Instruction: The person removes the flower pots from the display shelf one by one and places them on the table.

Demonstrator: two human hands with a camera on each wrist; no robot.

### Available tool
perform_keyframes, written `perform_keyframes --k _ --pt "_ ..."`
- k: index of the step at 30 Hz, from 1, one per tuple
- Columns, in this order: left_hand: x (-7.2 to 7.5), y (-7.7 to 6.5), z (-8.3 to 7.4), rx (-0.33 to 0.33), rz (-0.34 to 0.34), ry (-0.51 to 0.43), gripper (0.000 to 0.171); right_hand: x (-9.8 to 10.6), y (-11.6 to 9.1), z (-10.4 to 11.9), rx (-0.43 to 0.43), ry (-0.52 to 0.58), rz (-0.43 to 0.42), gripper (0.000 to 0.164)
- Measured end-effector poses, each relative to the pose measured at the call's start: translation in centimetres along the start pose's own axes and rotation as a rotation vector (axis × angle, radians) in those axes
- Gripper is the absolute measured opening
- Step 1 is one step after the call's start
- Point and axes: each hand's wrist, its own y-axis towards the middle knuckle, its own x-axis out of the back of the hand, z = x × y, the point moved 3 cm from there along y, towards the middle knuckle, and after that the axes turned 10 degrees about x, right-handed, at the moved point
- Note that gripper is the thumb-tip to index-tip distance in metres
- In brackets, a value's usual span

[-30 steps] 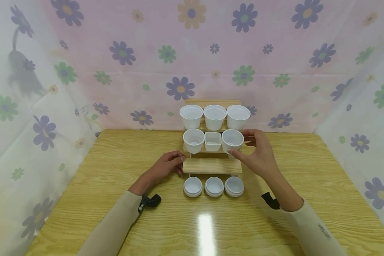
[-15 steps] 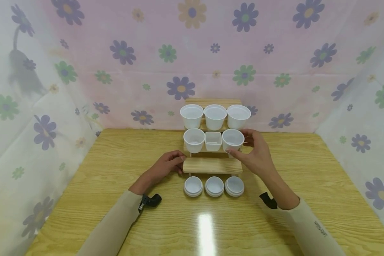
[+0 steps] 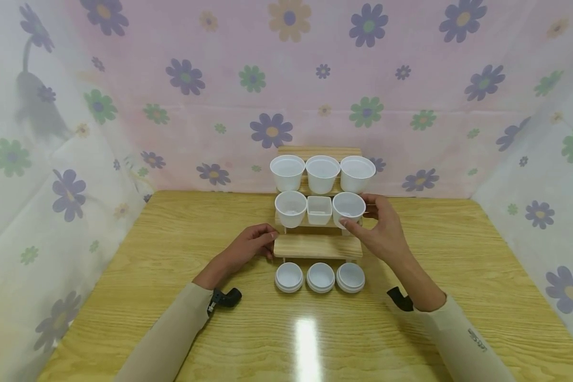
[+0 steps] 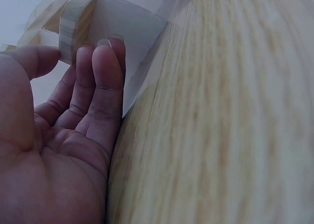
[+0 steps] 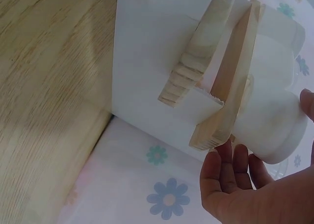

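My right hand point(image 3: 387, 228) holds the right-hand round white cup point(image 3: 349, 204) on the middle tier of a stepped wooden stand. Its thumb lies across the cup's front, and the other fingers reach round the right side. Next to that cup sit a square white cup point(image 3: 319, 210) and another round cup point(image 3: 291, 209). At the left end of the lower wooden shelf point(image 3: 318, 246), my left hand point(image 3: 250, 246) pinches the board's corner. In the left wrist view, the shelf end point(image 4: 73, 33) lies between thumb and fingers.
Three larger white cups point(image 3: 322, 174) stand on the tier behind. Three small white bowls point(image 3: 321, 277) line up on the wooden table point(image 3: 210, 339) before the stand. Flowered cloth point(image 3: 210, 106) hangs close behind and on both sides.
My right thumb has slid slightly up the front of the round cup. My left hand stays at the shelf's end, and the cups keep their places.
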Motion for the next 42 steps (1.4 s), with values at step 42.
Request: perform_keyframes --k 42 --pt "-0.2 -0.3 -0.2 -0.021 0.008 0.002 0.03 1.5 -2.1 0.2 0.091 0.046 -0.001 0.057"
